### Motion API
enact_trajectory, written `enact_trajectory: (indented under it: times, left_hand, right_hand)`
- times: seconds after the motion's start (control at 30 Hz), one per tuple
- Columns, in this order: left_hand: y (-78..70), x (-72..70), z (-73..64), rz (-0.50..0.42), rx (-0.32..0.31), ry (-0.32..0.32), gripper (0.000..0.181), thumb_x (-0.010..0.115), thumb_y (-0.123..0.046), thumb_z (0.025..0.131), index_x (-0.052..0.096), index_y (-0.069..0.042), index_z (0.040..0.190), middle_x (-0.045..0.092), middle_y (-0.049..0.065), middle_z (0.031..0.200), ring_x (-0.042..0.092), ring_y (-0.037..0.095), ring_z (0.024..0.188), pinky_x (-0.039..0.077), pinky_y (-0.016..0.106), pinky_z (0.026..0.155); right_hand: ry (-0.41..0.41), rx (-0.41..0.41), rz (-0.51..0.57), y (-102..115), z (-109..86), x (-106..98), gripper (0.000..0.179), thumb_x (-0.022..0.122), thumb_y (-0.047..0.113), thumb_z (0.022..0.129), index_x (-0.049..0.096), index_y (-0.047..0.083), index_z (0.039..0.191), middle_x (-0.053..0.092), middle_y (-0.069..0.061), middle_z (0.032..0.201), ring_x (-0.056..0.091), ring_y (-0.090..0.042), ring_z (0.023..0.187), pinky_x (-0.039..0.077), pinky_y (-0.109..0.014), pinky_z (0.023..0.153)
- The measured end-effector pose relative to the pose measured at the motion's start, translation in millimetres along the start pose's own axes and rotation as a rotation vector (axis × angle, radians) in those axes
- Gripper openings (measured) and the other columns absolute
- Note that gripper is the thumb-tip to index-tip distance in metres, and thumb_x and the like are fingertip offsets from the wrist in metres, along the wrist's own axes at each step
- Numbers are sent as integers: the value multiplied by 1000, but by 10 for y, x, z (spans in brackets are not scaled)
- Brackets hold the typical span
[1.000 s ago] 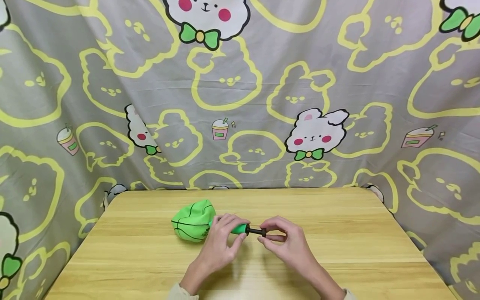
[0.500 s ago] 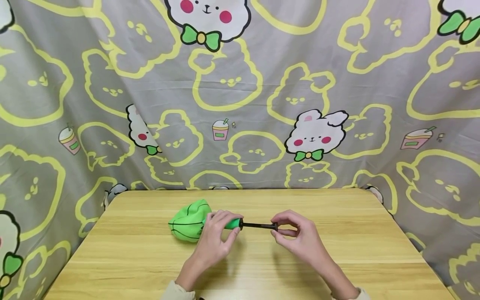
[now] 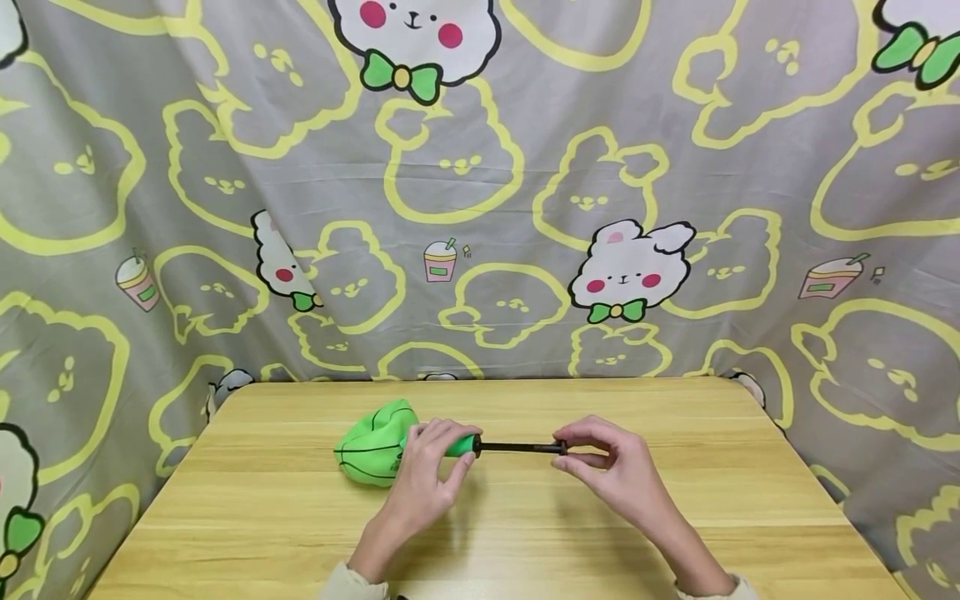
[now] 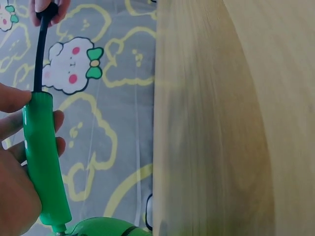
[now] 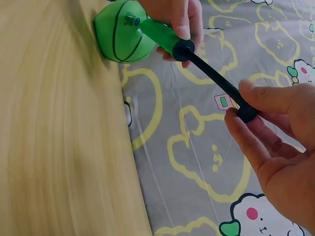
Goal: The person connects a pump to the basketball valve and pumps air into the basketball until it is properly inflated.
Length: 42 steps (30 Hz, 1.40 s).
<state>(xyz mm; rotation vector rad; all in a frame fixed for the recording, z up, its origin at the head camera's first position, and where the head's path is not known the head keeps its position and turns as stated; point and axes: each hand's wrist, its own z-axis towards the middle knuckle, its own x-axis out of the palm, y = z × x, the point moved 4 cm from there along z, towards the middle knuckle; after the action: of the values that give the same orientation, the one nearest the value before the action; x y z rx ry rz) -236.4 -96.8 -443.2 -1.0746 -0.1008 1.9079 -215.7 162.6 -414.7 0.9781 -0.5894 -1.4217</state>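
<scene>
A pale wooden table (image 3: 720, 475) with rounded far corners stands before grey cloth (image 3: 517, 237) — hung across the back and both sides, lightly creased. Yellow animal outlines (image 3: 453, 220) cover it, among white rabbits (image 3: 633, 257) with green bows (image 3: 426, 82) and pink drink cups (image 3: 439, 268). Soft glare (image 3: 517, 546) lies on the table's near part.

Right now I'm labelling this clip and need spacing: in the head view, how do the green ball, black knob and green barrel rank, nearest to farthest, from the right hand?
1. Black knob: pinched by the right hand.
2. Green barrel: left of the knob, held in the left hand.
3. Green ball: farthest left, at the barrel's other end.
</scene>
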Motion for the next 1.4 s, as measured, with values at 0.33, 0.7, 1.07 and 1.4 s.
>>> enact_trajectory:
  times: [0.33, 0.7, 1.07, 1.4]
  left_hand:
    - [-48, 59, -20, -4, 16, 4, 27, 70, -17, 91, 73, -14, 118, 71, -2, 112, 61, 14, 108, 36, 45, 95]
    - [-109, 98, -39, -7, 20, 30, 28, 70, -16, 90, 73, -15, 118, 71, -2, 112, 60, 14, 108, 35, 43, 95]
    - [-175, 208, -71, -17, 40, 70, 29, 72, -13, 90, 73, -14, 118, 69, -5, 110, 58, 11, 105, 34, 42, 96]
    - [-144, 221, -70, -9, 65, 63, 28, 75, -16, 88, 74, -15, 116, 70, -9, 108, 59, 8, 102, 36, 40, 92]
  right_hand:
    - [-19, -58, 46, -77, -47, 189, 28, 85, -4, 77, 78, 2, 104, 72, -19, 98, 73, -24, 91, 60, -38, 72]
    - [-60, -103, 82, -170, -69, 438, 29, 84, -4, 77, 78, -2, 105, 72, -18, 96, 74, -27, 87, 60, -37, 70]
    - [-71, -101, 68, -246, -112, 591, 26, 84, -1, 78, 78, -1, 104, 73, -16, 96, 74, -27, 89, 60, -37, 70]
    - [43, 56, 1, -246, -79, 539, 25, 84, 3, 82, 74, 11, 104, 71, -4, 102, 72, -23, 98, 59, -32, 77]
